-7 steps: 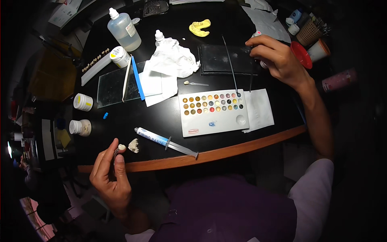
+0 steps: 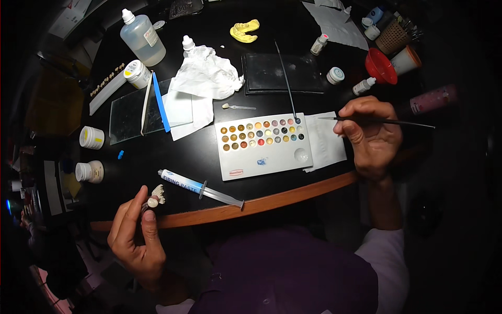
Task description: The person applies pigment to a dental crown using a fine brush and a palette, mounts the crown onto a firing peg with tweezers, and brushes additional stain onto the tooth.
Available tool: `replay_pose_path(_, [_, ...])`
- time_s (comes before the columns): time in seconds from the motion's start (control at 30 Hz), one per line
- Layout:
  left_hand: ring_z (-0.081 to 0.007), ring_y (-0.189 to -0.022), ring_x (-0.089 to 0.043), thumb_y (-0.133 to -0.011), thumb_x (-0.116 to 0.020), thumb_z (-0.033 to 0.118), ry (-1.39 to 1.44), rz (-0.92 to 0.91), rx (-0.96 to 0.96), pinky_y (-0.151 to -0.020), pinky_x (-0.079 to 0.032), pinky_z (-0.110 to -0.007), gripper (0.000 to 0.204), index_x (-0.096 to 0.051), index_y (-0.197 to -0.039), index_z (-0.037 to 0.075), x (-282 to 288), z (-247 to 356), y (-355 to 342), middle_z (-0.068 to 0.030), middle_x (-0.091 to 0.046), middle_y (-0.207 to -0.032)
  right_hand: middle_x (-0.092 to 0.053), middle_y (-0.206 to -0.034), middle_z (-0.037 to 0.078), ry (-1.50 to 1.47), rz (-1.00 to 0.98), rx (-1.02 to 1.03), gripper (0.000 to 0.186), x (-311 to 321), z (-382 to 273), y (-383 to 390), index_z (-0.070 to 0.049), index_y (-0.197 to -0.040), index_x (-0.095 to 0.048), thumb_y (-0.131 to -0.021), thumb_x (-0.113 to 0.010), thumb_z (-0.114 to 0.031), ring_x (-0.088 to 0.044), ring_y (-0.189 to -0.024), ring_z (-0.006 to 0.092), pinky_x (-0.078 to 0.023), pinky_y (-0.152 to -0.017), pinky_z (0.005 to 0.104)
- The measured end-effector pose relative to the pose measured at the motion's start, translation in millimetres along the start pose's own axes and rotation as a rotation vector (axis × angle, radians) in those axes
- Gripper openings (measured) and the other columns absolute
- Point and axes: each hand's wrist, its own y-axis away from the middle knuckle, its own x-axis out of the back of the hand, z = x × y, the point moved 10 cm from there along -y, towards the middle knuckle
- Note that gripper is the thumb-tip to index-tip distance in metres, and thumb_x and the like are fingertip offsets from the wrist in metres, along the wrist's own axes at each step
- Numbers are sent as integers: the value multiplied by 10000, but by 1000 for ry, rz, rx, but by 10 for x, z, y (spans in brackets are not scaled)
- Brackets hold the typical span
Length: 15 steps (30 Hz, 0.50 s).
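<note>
My left hand (image 2: pixel 137 230), low on the left, pinches a small cream dental crown (image 2: pixel 152 202) on a small holder, beside a pale granular piece (image 2: pixel 160 192). My right hand (image 2: pixel 368 136) holds a thin dark brush (image 2: pixel 397 122) almost level, tip pointing left, over a folded white paper (image 2: pixel 327 154). Left of it lies the white paint palette (image 2: pixel 238 159) with rows of coloured wells, and another long brush (image 2: pixel 285 76) leans across it. A large syringe (image 2: pixel 219 198) lies near the desk's front edge. A small spoon-like stick with a pale tip (image 2: pixel 235 107) lies above the palette.
Glass slab (image 2: pixel 123 123), crumpled tissue (image 2: pixel 206 73), jars (image 2: pixel 91 137), large bottle (image 2: pixel 141 39), yellow dental cast (image 2: pixel 243 34), black closed box (image 2: pixel 282 73), red bowl (image 2: pixel 381 65) and small bottles (image 2: pixel 363 86) sit on the desk (image 2: pixel 282 200). Another person's sleeve (image 2: pixel 30 227) shows far left.
My right hand has come down from the small bottles at upper right, bringing the brush to a level position. My left hand is slightly lower, and the view has shifted slightly.
</note>
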Motion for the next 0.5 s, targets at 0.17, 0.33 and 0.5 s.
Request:
replay_pose_path(0.17, [-204, -953, -721, -1021, -650, 23, -6, -78, -75, -865, -541, -303, 312, -729, -1307, -71, -129, 181, -92, -170, -752, -1029, -657, -996, 118, 175, -40, 75, 201, -240, 81, 570, -16, -1076, -601, -975, -775, -17, -659, -881, 138, -549, -723, 260])
replay_pose_path(0.33, [-199, -956, -716, -1030, -625, 11, -31, -87, -80, -858, -540, -301, 313, -720, -1312, -84, -117, 178, -75, -168, -743, -1041, -676, -780, 68, 83, 78, -166, 127, -147, 286, 604, 5, -1028, -602, -1065, -664, -99, -620, -670, 77, -482, -593, 246])
replay_pose_path(0.5, [-193, -960, -715, -1026, -624, 2, -46, -91, -48, -854, -538, -297, 320, -721, -1320, -74, -139, 103, -77, -164, -745, -1049, -678, -724, 51, 259, 46, -182, 124, -128, 269, 580, 1, -988, -631, -1055, -673, -95, -619, -631, 74, -465, -576, 242])
